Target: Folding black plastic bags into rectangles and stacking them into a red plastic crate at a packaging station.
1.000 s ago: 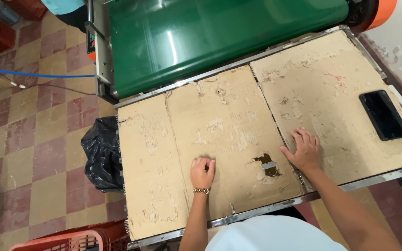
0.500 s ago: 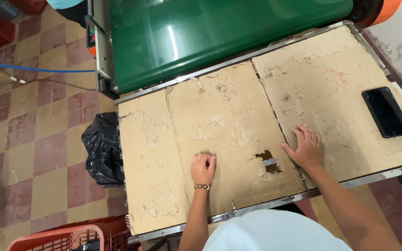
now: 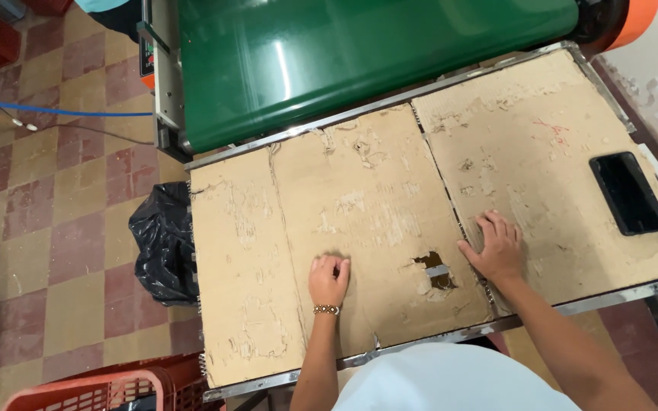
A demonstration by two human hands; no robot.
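Closest in, noted a pale cap [image 3: 451,380] at the bottom edge and a red crate [image 3: 100,388] low on the left. Just beyond, found the left hand [image 3: 329,278], beaded bracelet [image 3: 327,310] at the wrist, curled into a loose fist with knuckles pressed on the worn cardboard sheet [image 3: 359,205]; held nothing. Found the right hand [image 3: 496,247] flat, fingers spread wide, palm down across the seam between that sheet and the second cardboard sheet [image 3: 527,144] to its right; empty as well.

Saw both sheets lying flat on the desk, inside its metal rim [image 3: 451,335], touching edge to edge. Between the hands, spotted a torn hole [image 3: 436,270] with bare metal showing through.

Judged the cardboard light and fairly stiff across a panel, yet floppy along its creases and weak where the top layer had peeled. Judged the surface dry and rough, not slippery, so easy to shift under a flat palm. Thought a grip best taken at a free outer edge, near the desk's front rim, with two hands well apart to prevent folding; best kept away from the hole, likely to tear further.

Farther right, noted a black phone [image 3: 628,192] lying on the second sheet. Off to the left, a black plastic bag [image 3: 158,243] on the tiled floor [image 3: 39,213]. Farthest back, a green conveyor belt [image 3: 359,53] butting against the desk.
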